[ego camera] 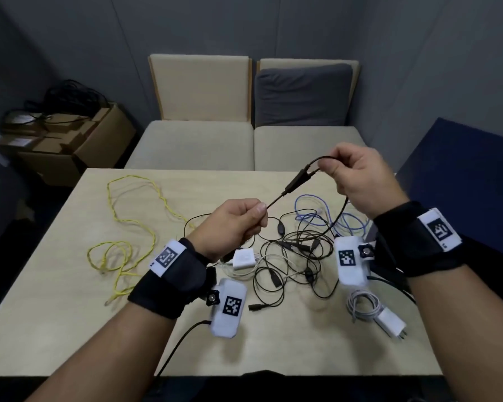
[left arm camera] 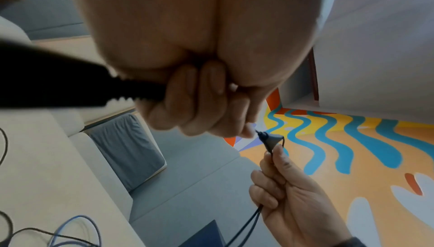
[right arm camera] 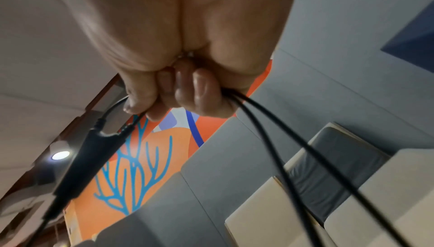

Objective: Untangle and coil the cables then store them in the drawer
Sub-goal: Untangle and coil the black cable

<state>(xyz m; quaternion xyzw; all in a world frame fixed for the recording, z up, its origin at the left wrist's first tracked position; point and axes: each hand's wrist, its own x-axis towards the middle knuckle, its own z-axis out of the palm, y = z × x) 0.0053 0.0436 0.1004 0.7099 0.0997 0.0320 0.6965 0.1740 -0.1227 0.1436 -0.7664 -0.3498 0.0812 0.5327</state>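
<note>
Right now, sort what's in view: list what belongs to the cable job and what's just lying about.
Job: black splitter cable, gripped by left hand and right hand; black tangle; yellow cable; blue cable; white charger; coiled white cable.

Lying about: cardboard boxes; sofa; grey cushion.

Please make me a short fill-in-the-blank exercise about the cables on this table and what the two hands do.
1. The cable stretched between the left hand and the right hand is ___.
2. The yellow cable lies on the person's ___ side of the table.
3. The white cable at the front right of the table is already ___.
Missing words: black; left; coiled.
</note>
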